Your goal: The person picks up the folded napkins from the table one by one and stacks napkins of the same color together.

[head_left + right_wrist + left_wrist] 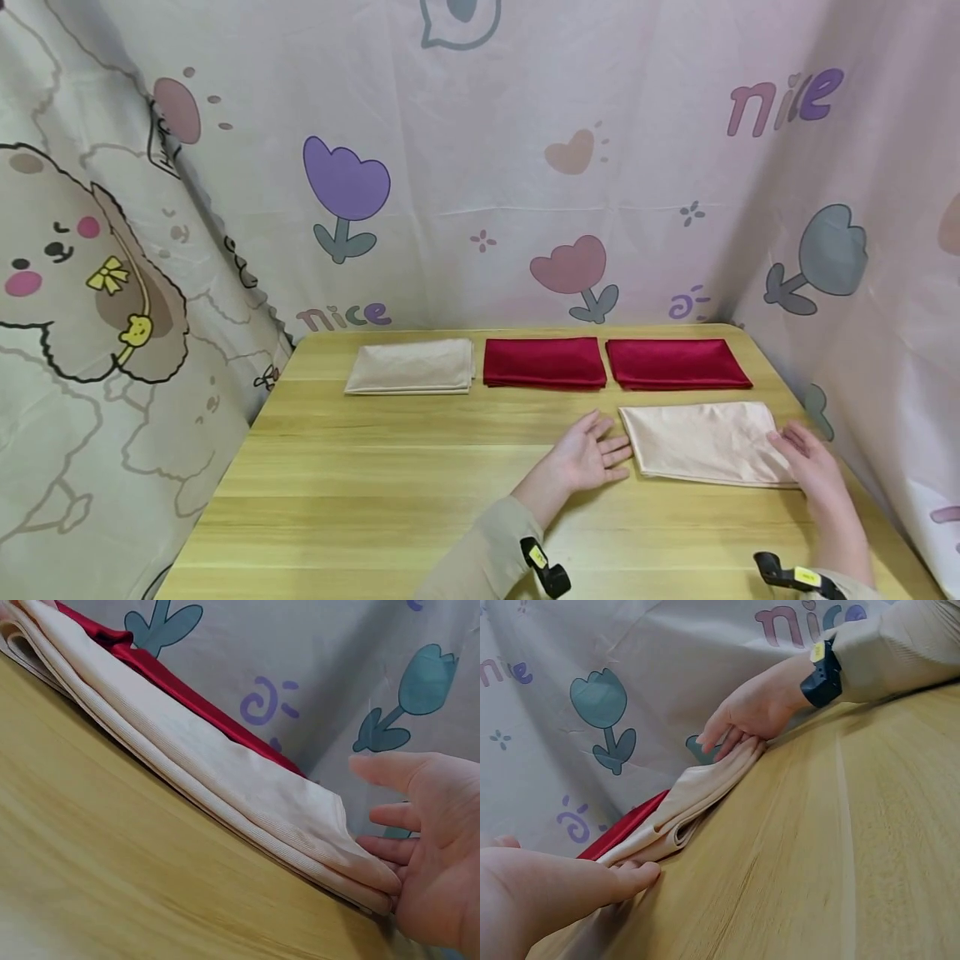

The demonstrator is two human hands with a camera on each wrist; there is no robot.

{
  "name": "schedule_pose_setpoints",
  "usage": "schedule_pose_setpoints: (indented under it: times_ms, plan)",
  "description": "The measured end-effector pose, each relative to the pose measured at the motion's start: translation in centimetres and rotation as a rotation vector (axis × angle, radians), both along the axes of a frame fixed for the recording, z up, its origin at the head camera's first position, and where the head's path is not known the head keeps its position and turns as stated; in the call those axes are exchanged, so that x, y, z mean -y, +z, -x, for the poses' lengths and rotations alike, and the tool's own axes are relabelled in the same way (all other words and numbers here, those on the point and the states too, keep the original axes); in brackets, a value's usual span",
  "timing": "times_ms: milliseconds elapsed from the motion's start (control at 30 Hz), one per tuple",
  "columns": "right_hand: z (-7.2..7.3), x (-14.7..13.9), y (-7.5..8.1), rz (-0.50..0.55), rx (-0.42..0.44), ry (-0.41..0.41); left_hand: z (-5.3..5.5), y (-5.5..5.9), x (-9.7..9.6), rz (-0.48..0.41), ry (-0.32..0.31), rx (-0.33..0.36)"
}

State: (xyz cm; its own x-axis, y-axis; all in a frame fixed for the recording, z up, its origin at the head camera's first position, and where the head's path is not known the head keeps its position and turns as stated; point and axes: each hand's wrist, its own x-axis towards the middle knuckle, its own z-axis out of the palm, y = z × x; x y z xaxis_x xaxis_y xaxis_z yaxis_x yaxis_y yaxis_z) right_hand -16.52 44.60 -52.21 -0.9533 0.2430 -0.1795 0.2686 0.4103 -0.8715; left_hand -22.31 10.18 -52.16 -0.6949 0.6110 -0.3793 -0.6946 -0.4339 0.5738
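Note:
A folded cream satin cloth (705, 443) lies at the right front of the wooden table, its layered edge facing the person. At its left end rests my left hand (588, 457), palm turned toward the cloth, fingers extended with the tips right at the edge. My right hand (816, 462) is at the opposite end; in the right wrist view its fingers (386, 847) are spread and touch the corner of the folded cloth (225, 780), thumb held apart. Neither hand pinches the fabric.
Behind lies a row of folded cloths: a cream one (412, 367) at left, a dark red one (543, 363) in the middle and another dark red one (675, 364) at right. Patterned curtains (465, 167) hang along the back and both sides of the table (360, 500).

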Motion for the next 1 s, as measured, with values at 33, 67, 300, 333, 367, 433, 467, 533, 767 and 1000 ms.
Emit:
schedule_pose_setpoints:
  times_ms: [33, 67, 300, 333, 367, 433, 467, 533, 767, 1000]
  plan:
    - [0.1, -0.1, -0.1, -0.017, 0.001, 0.005, 0.0, 0.0, -0.1, 0.005, 0.001, -0.001]
    - [0.3, -0.1, -0.2, -0.036, 0.001, 0.009, 0.1, 0.0, -0.2, 0.010, 0.002, -0.004]
    - [1.3, -0.3, -1.1, -0.168, -0.043, 0.020, 0.2, 0.0, -1.1, 0.047, 0.020, -0.008]
    - [1.4, -0.3, -1.2, -0.185, -0.055, 0.016, 0.3, 0.1, -1.3, 0.047, 0.022, -0.007]
    - [1.6, -0.2, -1.2, -0.196, -0.065, 0.013, 0.4, 0.1, -1.4, 0.045, 0.024, -0.004]
    - [1.8, -0.1, -1.2, -0.213, -0.080, 0.006, 0.6, 0.1, -1.6, 0.043, 0.029, -0.003]
    - [1.8, -0.1, -1.2, -0.216, -0.082, 0.005, 0.7, 0.1, -1.7, 0.045, 0.030, -0.005]
    - [2.0, 0.0, -1.1, -0.228, -0.072, -0.009, 0.9, 0.2, -2.0, 0.055, 0.030, -0.012]
    - [2.5, 0.2, -0.9, -0.221, -0.011, -0.047, 1.0, 0.1, -3.0, 0.136, 0.016, -0.091]
    - [2.6, 0.2, -0.9, -0.223, 0.008, -0.074, 0.5, 0.2, -3.8, 0.268, -0.093, -0.290]
